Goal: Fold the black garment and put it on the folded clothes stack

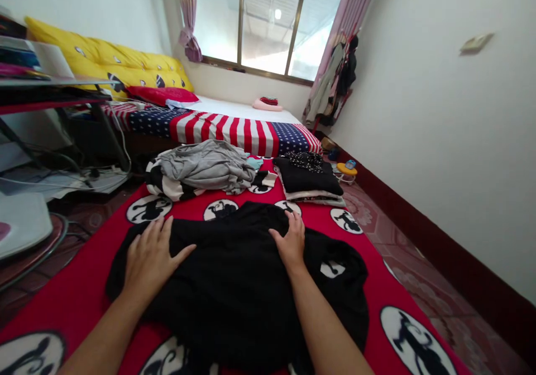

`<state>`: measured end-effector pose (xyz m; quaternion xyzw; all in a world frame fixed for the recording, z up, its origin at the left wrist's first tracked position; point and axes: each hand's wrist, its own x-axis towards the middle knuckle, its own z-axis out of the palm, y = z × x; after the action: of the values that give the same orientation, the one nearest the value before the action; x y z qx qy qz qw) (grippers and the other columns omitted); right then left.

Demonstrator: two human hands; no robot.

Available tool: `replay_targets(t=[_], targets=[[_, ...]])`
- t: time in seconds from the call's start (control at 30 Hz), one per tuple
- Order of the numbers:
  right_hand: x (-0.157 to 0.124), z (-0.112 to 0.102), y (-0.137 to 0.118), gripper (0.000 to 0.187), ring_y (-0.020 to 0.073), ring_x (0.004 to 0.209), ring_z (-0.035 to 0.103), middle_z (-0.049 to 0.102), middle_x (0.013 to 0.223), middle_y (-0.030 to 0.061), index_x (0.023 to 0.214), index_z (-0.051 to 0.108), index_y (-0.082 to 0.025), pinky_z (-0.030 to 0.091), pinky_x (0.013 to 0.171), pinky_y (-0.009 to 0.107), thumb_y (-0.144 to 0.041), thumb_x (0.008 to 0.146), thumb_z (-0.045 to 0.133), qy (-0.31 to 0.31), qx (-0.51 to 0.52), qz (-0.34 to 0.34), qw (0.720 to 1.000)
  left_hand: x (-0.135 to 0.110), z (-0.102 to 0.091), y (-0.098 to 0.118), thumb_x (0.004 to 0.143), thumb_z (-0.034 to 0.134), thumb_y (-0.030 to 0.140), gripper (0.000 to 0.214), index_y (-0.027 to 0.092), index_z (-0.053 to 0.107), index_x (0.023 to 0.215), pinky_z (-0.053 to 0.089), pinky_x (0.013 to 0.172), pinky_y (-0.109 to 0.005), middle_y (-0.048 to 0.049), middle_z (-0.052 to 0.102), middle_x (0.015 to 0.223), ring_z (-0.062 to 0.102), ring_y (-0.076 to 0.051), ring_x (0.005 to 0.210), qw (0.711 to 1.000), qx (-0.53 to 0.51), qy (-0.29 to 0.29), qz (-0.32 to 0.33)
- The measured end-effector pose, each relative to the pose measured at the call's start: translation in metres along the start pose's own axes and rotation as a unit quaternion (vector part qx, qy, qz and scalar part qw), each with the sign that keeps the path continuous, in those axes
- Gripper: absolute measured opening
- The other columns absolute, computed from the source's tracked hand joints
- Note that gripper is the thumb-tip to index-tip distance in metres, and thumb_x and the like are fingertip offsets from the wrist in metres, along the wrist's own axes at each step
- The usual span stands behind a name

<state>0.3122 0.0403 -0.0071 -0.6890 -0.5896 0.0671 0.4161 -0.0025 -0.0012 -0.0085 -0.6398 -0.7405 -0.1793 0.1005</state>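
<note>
A black garment lies spread on a red mat with black-and-white round prints. My left hand presses flat on the garment's left side, fingers apart. My right hand lies flat near its upper right edge, fingers spread and pointing away from me. Neither hand grips the cloth.
Beyond the garment lie a loose pile of grey and striped clothes and a folded stack of dark clothes. A bed with a flag-pattern sheet stands behind. A desk with cables is at left, a white wall at right.
</note>
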Motion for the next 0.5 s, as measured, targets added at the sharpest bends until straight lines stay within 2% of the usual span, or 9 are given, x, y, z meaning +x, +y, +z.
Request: replay_targets(t=[0.07, 0.1, 0.2, 0.27, 0.37, 0.43, 0.5], targets=[[0.002, 0.001, -0.002, 0.083, 0.0360, 0.142, 0.025, 0.034, 0.151, 0.0193, 0.142, 0.040, -0.015, 0.023, 0.113, 0.056, -0.038, 0.071, 0.074, -0.054, -0.047, 0.034, 0.997, 0.000, -0.005, 0.001, 0.076, 0.049, 0.070, 0.097, 0.009, 0.025, 0.149, 0.034, 0.104, -0.053, -0.0256, 0.028, 0.152, 0.027, -0.041, 0.139, 0.999, 0.007, 0.016, -0.038], [0.004, 0.001, -0.003, 0.088, 0.0373, 0.143, 0.024, 0.035, 0.151, 0.0201, 0.145, 0.036, -0.015, 0.021, 0.112, 0.059, -0.042, 0.070, 0.075, -0.076, -0.060, 0.041, 0.994, 0.000, -0.008, 0.001, 0.074, 0.049, 0.073, 0.102, 0.009, 0.023, 0.150, 0.038, 0.100, -0.055, -0.0278, 0.030, 0.150, 0.030, -0.044, 0.136, 0.998, 0.005, 0.017, -0.055], [0.007, 0.000, -0.003, 0.089, 0.0393, 0.135, 0.038, 0.048, 0.141, 0.0217, 0.143, 0.039, -0.015, 0.025, 0.110, 0.059, -0.047, 0.069, 0.076, -0.094, -0.072, 0.025, 0.993, 0.002, -0.016, 0.000, 0.075, 0.044, 0.077, 0.106, 0.005, 0.023, 0.149, 0.044, 0.089, -0.056, -0.0302, 0.046, 0.135, 0.046, -0.047, 0.120, 0.998, -0.010, -0.007, -0.065], [0.008, -0.001, -0.001, 0.080, 0.0392, 0.126, 0.048, 0.057, 0.130, 0.0219, 0.136, 0.049, -0.014, 0.032, 0.106, 0.055, -0.045, 0.068, 0.077, -0.080, -0.065, 0.003, 0.995, 0.004, -0.022, -0.002, 0.077, 0.040, 0.077, 0.103, 0.002, 0.029, 0.146, 0.045, 0.088, -0.054, -0.0298, 0.054, 0.126, 0.051, -0.047, 0.113, 0.998, -0.024, -0.015, -0.061], [0.006, -0.002, 0.000, 0.049, 0.0334, 0.106, 0.061, 0.068, 0.108, 0.0151, 0.111, 0.065, -0.018, 0.043, 0.095, 0.047, -0.040, 0.068, 0.076, -0.068, -0.013, -0.025, 0.997, 0.008, -0.029, -0.012, 0.082, 0.036, 0.073, 0.093, 0.004, 0.034, 0.145, 0.047, 0.085, -0.049, -0.0244, 0.063, 0.116, 0.057, -0.042, 0.107, 0.992, -0.082, -0.024, -0.095], [0.001, -0.005, -0.001, 0.027, 0.0262, 0.090, 0.064, 0.070, 0.092, 0.0074, 0.093, 0.067, -0.021, 0.048, 0.086, 0.040, -0.036, 0.071, 0.071, -0.046, 0.061, -0.048, 0.996, 0.011, -0.032, -0.025, 0.085, 0.035, 0.069, 0.083, 0.008, 0.042, 0.142, 0.049, 0.077, -0.045, -0.0163, 0.070, 0.099, 0.064, -0.038, 0.094, 0.982, -0.124, -0.062, -0.131], [-0.003, -0.009, -0.004, 0.011, 0.0207, 0.080, 0.062, 0.066, 0.081, 0.0020, 0.081, 0.061, -0.022, 0.048, 0.079, 0.034, -0.029, 0.073, 0.065, 0.010, 0.144, -0.077, 0.987, 0.015, -0.030, -0.039, 0.086, 0.039, 0.067, 0.071, 0.013, 0.059, 0.128, 0.049, 0.068, -0.040, -0.0076, 0.070, 0.077, 0.066, -0.032, 0.078, 0.976, -0.163, -0.086, -0.118]])
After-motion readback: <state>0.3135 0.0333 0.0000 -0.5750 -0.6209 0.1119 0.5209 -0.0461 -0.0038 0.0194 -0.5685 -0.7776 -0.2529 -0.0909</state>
